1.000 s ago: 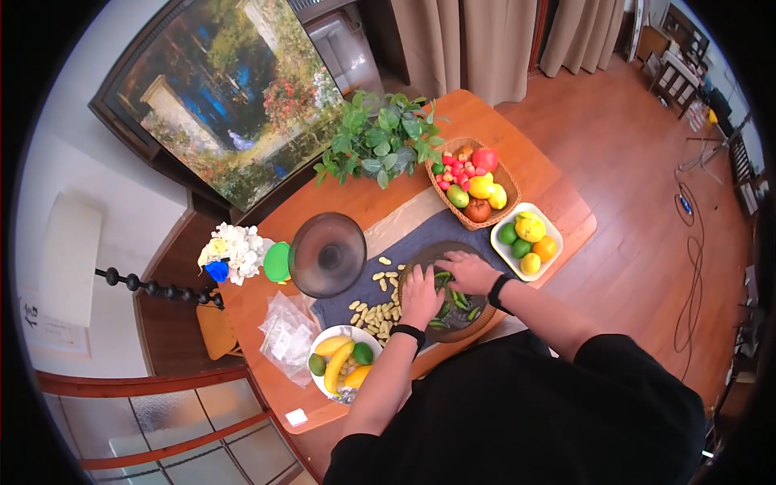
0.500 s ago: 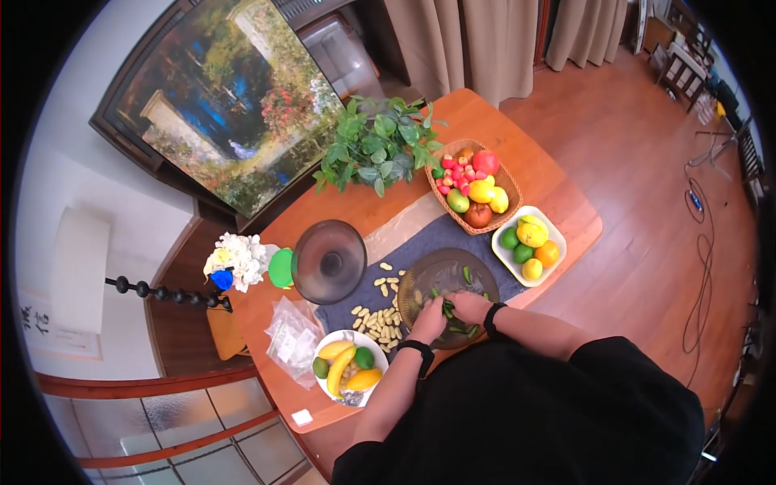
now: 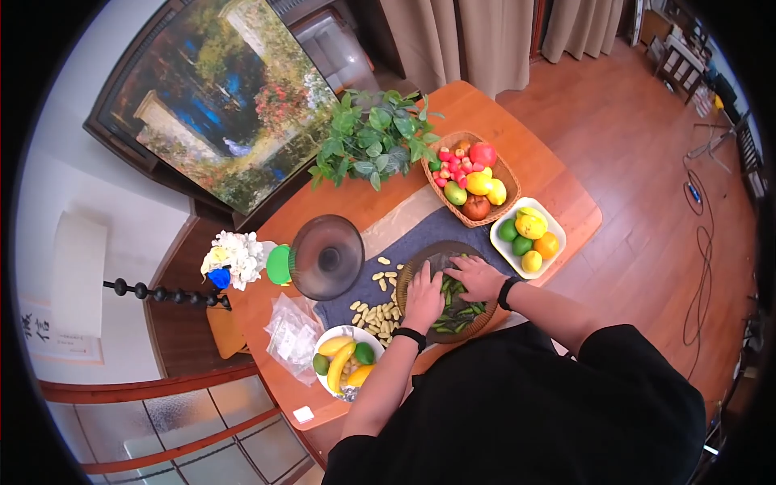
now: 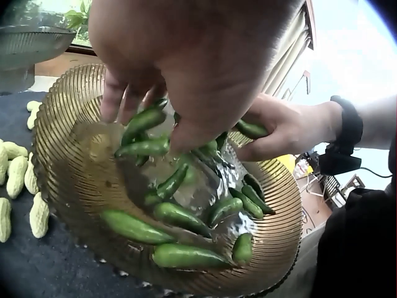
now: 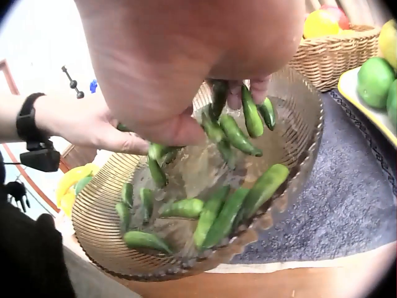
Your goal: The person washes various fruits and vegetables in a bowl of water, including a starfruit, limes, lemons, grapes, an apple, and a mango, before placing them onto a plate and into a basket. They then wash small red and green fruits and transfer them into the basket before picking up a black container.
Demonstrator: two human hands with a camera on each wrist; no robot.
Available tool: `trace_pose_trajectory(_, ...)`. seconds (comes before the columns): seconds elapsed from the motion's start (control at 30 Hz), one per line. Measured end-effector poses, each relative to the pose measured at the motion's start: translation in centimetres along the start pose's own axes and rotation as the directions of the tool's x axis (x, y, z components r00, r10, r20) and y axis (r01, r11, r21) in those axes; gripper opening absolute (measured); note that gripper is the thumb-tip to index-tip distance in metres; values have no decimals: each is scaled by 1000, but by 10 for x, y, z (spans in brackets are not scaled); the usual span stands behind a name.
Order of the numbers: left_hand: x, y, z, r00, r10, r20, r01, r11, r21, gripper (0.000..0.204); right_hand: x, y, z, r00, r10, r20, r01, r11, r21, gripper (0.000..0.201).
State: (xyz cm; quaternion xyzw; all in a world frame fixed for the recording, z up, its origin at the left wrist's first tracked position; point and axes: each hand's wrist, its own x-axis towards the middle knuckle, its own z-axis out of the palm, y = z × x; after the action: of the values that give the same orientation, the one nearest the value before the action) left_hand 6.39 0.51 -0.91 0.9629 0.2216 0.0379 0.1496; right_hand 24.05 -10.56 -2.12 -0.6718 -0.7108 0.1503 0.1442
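A ribbed amber glass bowl (image 4: 65,167) holds water and several green chili peppers (image 4: 189,256). My left hand (image 3: 425,304) reaches into the bowl from its left side, fingers extended down among the peppers. Opposite it, my right hand (image 3: 482,280) dips in with its fingers spread, and chili peppers (image 5: 251,115) lie against its fingertips in the right wrist view. Neither palm closes round a pepper. The water surface is rippled, and the palms partly hide the peppers under them.
Loose peanuts (image 3: 377,317) lie left of the bowl on a dark blue cloth (image 3: 392,242). Around it stand a plate of bananas (image 3: 325,380), a wicker fruit basket (image 3: 461,208), a white fruit dish (image 3: 543,267), a dark glass dish (image 3: 311,259) and a plastic bag (image 3: 291,335).
Half a second ago both hands were together at the near side of the bowl; now they are apart and farther forward, fingers spread. The peppers have shifted in the water.
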Motion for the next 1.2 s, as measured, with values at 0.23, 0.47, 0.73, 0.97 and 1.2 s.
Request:
trace_pose_trajectory(0.23,-3,0,20,944,-158,288,218,958,-187,60,-5,-18,45,881,427,205,-458,878,139,61)
trace_pose_trajectory(0.47,-12,-22,80,953,-200,228,303,676,-672,54,11,-20,68,787,506,354,-585,429,688,45)
trace_pose_trajectory(0.73,10,-12,22,931,-301,205,316,388,-866,12,6,-29,2,924,368,104,-357,734,578,36)
trace_pose_trajectory(0.97,-1,-12,24,978,-197,-65,107,748,-655,27,-5,-35,-13,961,275,34,-252,815,521,41)
trace_pose_trajectory(1.2,-8,-29,5,985,-169,31,170,931,-325,41,13,-11,-15,916,380,131,-402,867,293,33)
